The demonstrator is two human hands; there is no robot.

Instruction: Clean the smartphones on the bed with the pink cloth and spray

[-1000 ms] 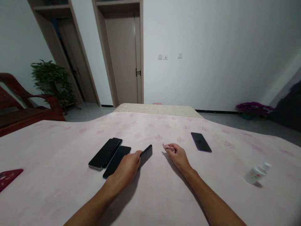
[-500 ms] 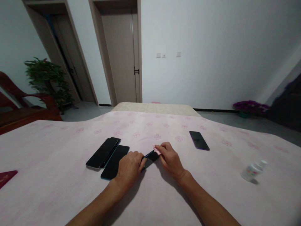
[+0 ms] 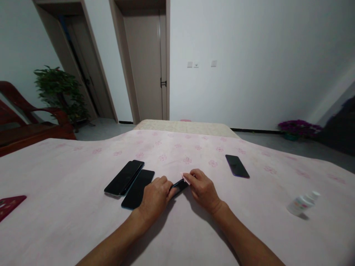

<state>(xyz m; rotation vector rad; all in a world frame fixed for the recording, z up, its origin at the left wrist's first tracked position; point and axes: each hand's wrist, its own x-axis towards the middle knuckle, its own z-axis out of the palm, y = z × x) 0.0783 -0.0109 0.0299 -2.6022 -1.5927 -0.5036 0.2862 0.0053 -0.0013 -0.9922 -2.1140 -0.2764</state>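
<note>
Between my hands, above the pink flowered cloth, a dark smartphone (image 3: 179, 187) is held at a tilt. My left hand (image 3: 156, 195) is closed around its near left end, with the thumb along the edge. My right hand (image 3: 203, 189) pinches a small pinkish-white piece of cloth or tissue (image 3: 186, 178) against the phone's far right end. Just left of my left hand lies another dark phone (image 3: 137, 190), partly covered by that hand. Beyond it two more phones (image 3: 123, 178) lie stacked, the upper one slightly offset.
A phone with a purplish edge (image 3: 237, 166) lies to the right. A white bottle (image 3: 303, 204) stands farther right. At the left edge is a dark red flat item (image 3: 11, 205). The pink flowered tablecloth (image 3: 194, 236) covers the table; a wooden chair (image 3: 36, 118) stands beyond at left.
The whole view has shifted slightly to the left. Both hands keep hold of the phone and the small cloth piece, which now sits a little differently on the phone's end.
</note>
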